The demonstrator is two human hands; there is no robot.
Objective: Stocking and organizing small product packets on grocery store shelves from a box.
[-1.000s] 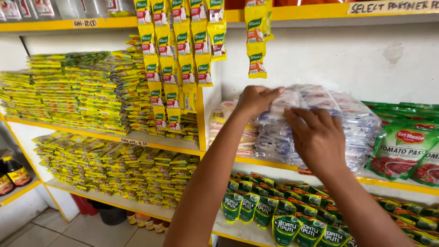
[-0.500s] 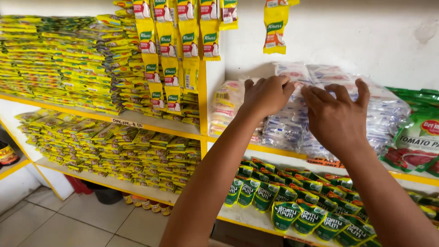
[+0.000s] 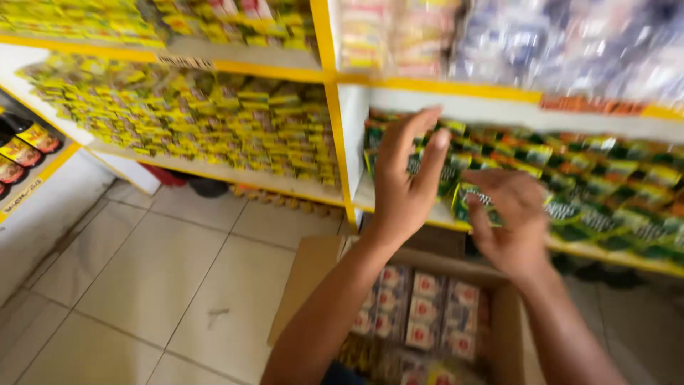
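At lower shelf (image 3: pixel 427 214): left hand (image 3: pixel 402 182) open, fingers spread against green sachets (image 3: pixel 570 207); right hand (image 3: pixel 509 221) curled on one sachet, grip blurred, cannot tell. Probably light, soft, slippery; best pinched at edge.

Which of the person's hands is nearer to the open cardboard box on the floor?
The right. The right hand hangs lower, just above the cardboard box's far edge, at the green packets. The left hand is raised higher, fingers up towards the shelf edge.
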